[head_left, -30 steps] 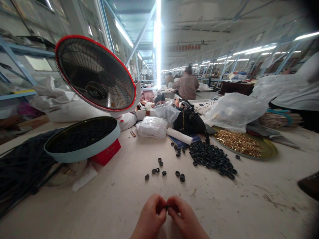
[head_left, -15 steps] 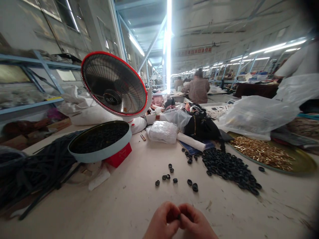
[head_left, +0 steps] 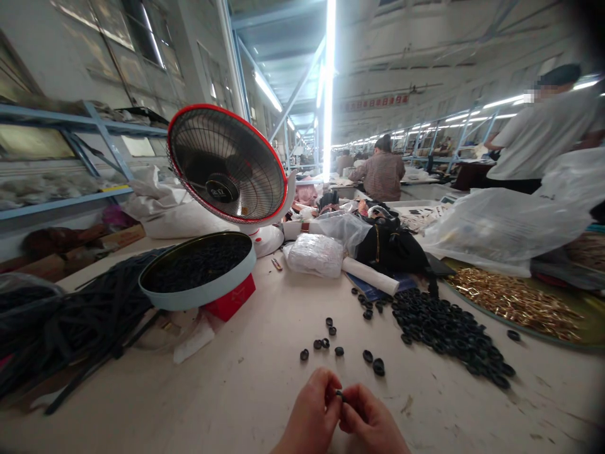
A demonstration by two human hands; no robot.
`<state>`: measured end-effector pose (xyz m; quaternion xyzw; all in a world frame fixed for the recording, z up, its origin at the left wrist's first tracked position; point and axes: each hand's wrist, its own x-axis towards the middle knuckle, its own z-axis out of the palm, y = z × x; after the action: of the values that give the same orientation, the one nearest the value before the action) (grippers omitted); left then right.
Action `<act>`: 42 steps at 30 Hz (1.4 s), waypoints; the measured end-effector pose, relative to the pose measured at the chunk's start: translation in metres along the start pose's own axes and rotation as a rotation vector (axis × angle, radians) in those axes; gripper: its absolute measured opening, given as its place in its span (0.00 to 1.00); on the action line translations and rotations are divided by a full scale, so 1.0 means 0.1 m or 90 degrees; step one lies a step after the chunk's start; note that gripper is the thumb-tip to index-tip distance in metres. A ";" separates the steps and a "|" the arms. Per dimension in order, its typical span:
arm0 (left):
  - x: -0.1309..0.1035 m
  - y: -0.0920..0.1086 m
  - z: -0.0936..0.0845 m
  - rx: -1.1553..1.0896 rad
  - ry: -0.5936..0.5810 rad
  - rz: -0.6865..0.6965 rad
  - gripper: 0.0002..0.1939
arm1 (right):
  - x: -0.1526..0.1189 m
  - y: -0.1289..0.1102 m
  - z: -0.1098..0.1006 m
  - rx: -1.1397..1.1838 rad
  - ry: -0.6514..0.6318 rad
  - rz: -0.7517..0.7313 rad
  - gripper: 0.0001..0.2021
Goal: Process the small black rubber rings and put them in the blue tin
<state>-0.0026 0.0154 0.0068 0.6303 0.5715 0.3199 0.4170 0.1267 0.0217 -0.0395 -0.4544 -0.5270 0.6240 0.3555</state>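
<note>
At the bottom middle of the head view, my left hand (head_left: 314,410) and my right hand (head_left: 369,417) meet at the fingertips. Both pinch one small black loop (head_left: 339,395), mostly covered by the fingers. Just beyond them, several black loops (head_left: 379,366) lie scattered on the pale table (head_left: 246,391). Farther right spreads a large pile of similar black loops (head_left: 444,328).
A round tin (head_left: 198,299) of small black pieces rests on a red box (head_left: 231,301), beside black strips (head_left: 94,309). Behind stands a red-rimmed fan heater (head_left: 227,164). Gold metal pieces (head_left: 515,302) fill a tray at right. Two people are visible farther back.
My hands have risen slightly, and the black loop between the fingertips shows more. The whole view has shifted, and a standing person in a white shirt now shows more fully at right.
</note>
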 end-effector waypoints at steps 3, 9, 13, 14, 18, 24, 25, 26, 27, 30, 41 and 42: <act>0.07 -0.03 0.00 0.099 0.007 -0.017 0.07 | 0.05 -0.02 0.00 -0.179 0.029 -0.013 0.12; 0.35 -0.01 0.04 0.222 0.052 -0.050 0.12 | 0.26 -0.07 -0.07 -0.468 0.118 -0.057 0.11; 0.49 -0.05 0.07 0.205 0.063 -0.036 0.12 | 0.38 -0.08 -0.10 -0.546 0.132 -0.057 0.12; 0.51 -0.07 0.07 0.197 0.064 -0.029 0.12 | 0.39 -0.08 -0.10 -0.552 0.133 -0.060 0.12; 0.54 -0.13 0.07 0.154 0.078 -0.004 0.10 | 0.41 -0.11 -0.10 -0.554 0.129 -0.081 0.12; 0.45 -0.12 -0.06 0.048 -0.014 0.017 0.08 | 0.35 -0.22 -0.17 -0.583 0.137 -0.118 0.10; 0.43 -0.12 -0.09 0.039 -0.029 0.024 0.08 | 0.33 -0.25 -0.19 -0.579 0.134 -0.127 0.09; 0.43 -0.12 -0.11 0.034 -0.038 0.029 0.08 | 0.31 -0.27 -0.20 -0.571 0.131 -0.136 0.08; 0.42 -0.12 -0.12 0.035 -0.041 0.031 0.08 | 0.30 -0.29 -0.21 -0.560 0.126 -0.145 0.08; 0.44 -0.11 -0.10 0.070 -0.031 0.045 0.07 | 0.28 -0.29 -0.18 -0.568 0.121 -0.155 0.08; 0.71 -0.37 -0.10 0.362 0.118 0.117 0.19 | 0.39 -0.22 -0.33 -0.752 0.226 -0.141 0.05; 0.78 -0.41 -0.10 0.388 0.142 0.096 0.25 | 0.39 -0.19 -0.39 -0.756 0.252 -0.147 0.08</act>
<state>-0.0191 0.0936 -0.0310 0.7276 0.6346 0.2314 0.1196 0.1498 0.0748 -0.0294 -0.6207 -0.7535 0.0870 0.1984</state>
